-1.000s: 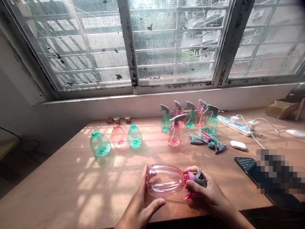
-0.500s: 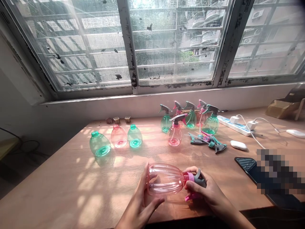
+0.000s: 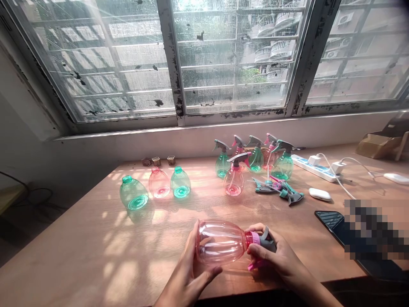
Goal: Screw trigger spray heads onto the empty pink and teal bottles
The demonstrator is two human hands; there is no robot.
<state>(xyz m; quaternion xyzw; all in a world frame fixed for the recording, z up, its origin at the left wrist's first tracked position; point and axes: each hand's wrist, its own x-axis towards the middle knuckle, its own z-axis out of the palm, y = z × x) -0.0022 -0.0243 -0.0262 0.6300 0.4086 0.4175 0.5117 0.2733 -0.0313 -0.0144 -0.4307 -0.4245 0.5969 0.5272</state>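
A clear pink spray bottle (image 3: 220, 242) lies sideways in the air over the table's front, base to the left. My left hand (image 3: 191, 267) cups its base, thumb along the near side and fingers mostly hidden behind. At the neck, my right hand (image 3: 277, 251) grips the grey and pink spray head (image 3: 254, 239) by its collar, and the pink trigger hangs below. Beyond them stand a green bottle (image 3: 133, 195), a pink bottle (image 3: 159, 184) and another green bottle (image 3: 180, 184), all without heads. Loose spray heads (image 3: 289, 194) lie in a pile to the right.
Several bottles with heads fitted, one a pink spray bottle (image 3: 234, 181), stand at the back. A power strip (image 3: 315, 168) with cables, a white case (image 3: 320, 195) and a phone (image 3: 332, 226) lie on the right. Small boxes (image 3: 171, 160) sit near the window wall.
The held bottle has turned slightly about its long axis, and its base has shifted a little left. My left fingers show less through it. My right hand stays at the neck.
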